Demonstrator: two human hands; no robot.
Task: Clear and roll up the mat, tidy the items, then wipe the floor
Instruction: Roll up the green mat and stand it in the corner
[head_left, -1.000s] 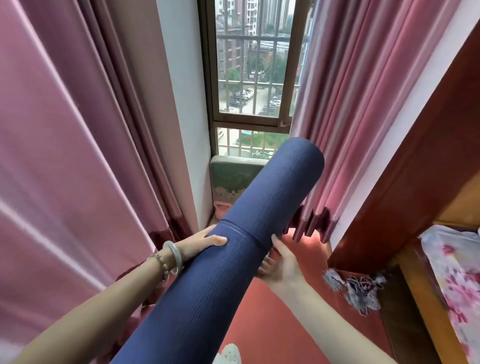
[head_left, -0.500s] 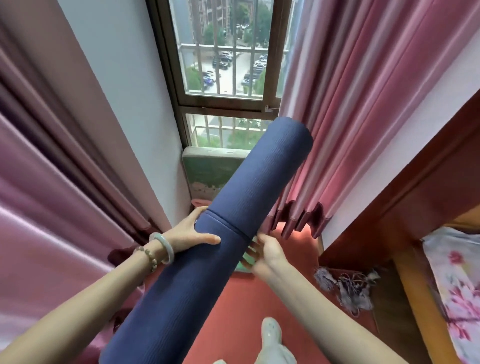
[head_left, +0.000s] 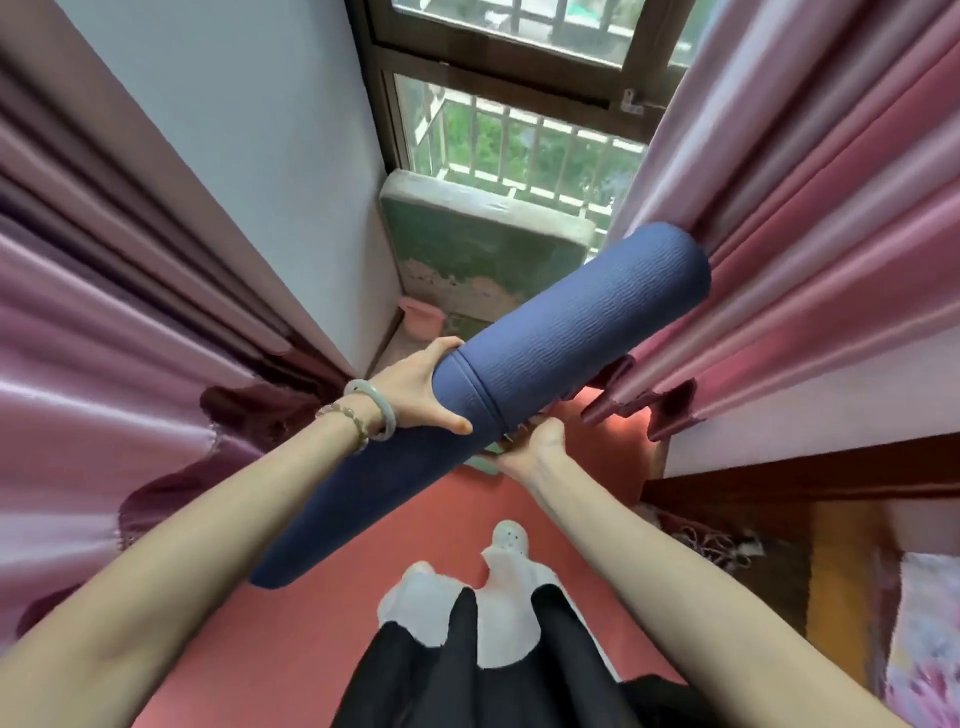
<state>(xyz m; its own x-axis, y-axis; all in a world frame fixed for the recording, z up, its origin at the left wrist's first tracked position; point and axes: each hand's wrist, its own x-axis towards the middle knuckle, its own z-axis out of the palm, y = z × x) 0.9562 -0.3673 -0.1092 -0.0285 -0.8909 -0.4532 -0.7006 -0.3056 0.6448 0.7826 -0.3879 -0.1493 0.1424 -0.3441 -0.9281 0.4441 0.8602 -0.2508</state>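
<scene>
A rolled-up blue mat (head_left: 545, 353) slants through the air above the red floor (head_left: 322, 613), its far end up near the right curtain. My left hand (head_left: 415, 387) grips the roll at its middle from the left, thumb on top by the loose outer edge. My right hand (head_left: 535, 447) holds the roll from underneath on the right side; its fingers are mostly hidden behind the mat.
Pink curtains hang at left (head_left: 104, 338) and right (head_left: 831, 234). A green folded cushion (head_left: 478, 249) leans under the window in the corner, a pink cup (head_left: 422, 314) beside it. A wooden bed frame (head_left: 831, 571) and tangled cords (head_left: 711, 545) lie at right. My slippered feet (head_left: 506, 545) stand below.
The view tilted down, showing my feet and the floor. The mat's lower end lifted clear and the roll leans more to the right. Both hands kept their hold.
</scene>
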